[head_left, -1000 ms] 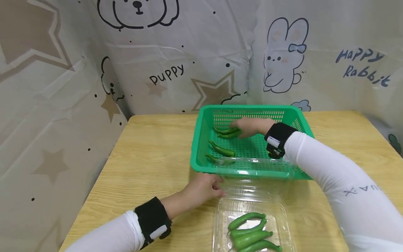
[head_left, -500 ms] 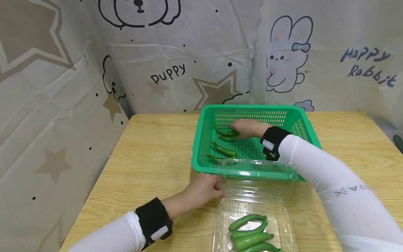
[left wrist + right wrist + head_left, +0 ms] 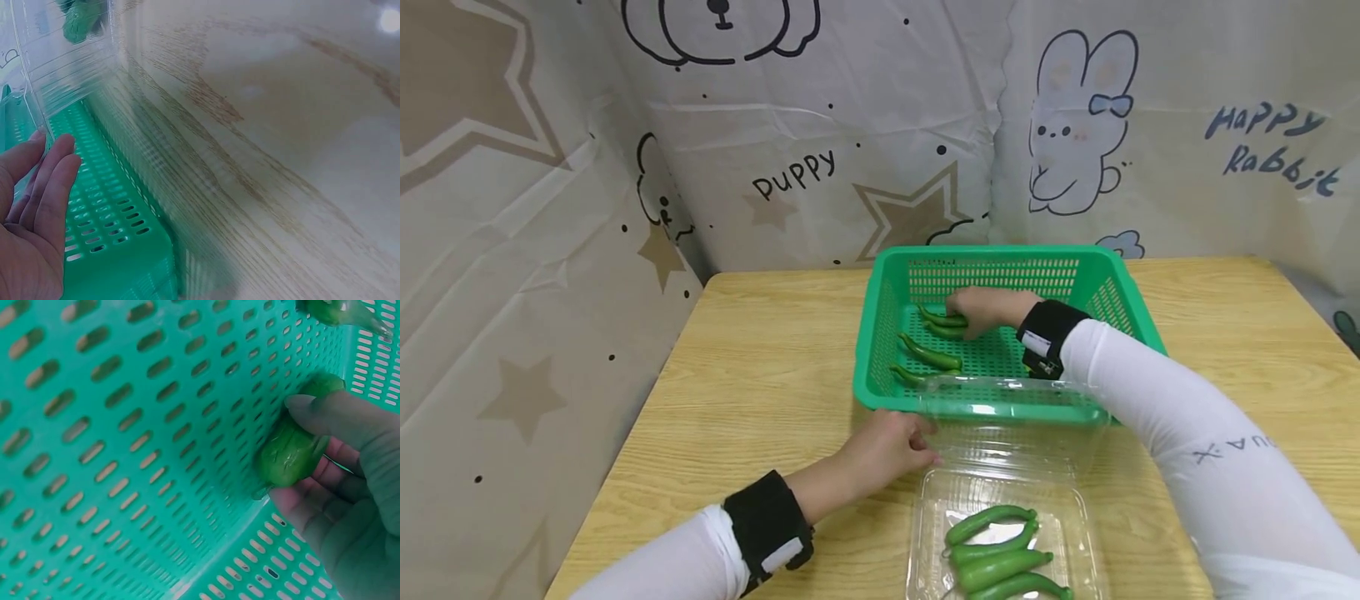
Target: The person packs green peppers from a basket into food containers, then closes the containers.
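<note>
My right hand [image 3: 991, 310] is inside the green plastic basket [image 3: 867, 333], near its back. Thumb and fingers pinch a green chili pepper [image 3: 290, 456] there, covering part of it; another pepper [image 3: 943, 331] lies close alongside. Two more lie nearer the basket's front, one of them a curved pepper [image 3: 931, 353]. In front of the basket stands a clear hinged plastic box with its lid [image 3: 1000, 450] raised against the basket rim. My left hand [image 3: 880, 450] pinches the lid's left edge between thumb and fingers. Several peppers [image 3: 1000, 568] lie side by side in the box's bottom half [image 3: 1084, 533].
Everything stands on a wood-grain table [image 3: 760, 367]. A pale printed cloth [image 3: 737, 108] with cartoon drawings hangs behind the table and along its left side. Black straps with small cameras sit on both wrists.
The right hand has shifted slightly within the basket, and its fingers have settled round the pepper's end. The left hand keeps its place on the lid.
</note>
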A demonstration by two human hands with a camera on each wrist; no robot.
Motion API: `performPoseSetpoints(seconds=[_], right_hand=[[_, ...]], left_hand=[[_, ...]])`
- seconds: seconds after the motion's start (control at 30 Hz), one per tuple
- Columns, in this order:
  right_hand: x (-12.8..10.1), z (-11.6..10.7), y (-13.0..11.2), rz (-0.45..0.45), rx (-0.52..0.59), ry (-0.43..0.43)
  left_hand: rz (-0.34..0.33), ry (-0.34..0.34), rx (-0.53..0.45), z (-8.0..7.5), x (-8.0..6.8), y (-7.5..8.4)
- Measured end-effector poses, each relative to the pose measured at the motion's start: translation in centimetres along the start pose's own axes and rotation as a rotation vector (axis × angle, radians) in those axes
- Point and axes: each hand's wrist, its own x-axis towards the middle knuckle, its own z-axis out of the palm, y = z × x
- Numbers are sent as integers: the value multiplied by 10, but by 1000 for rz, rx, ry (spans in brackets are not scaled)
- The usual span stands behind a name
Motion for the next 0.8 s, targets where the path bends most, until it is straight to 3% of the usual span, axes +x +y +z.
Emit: performPoseSetpoints(seconds=[0.23, 0.4, 0.8], right_hand=[[-1, -2, 0, 23, 41, -19], [-4, -6, -3, 13, 56, 14], [-30, -44, -9, -18, 46, 66]], left_hand=[[-4, -8, -6, 0, 1, 1], [-12, -16, -18, 0, -1, 1], [-9, 0, -30, 0, 1, 0]])
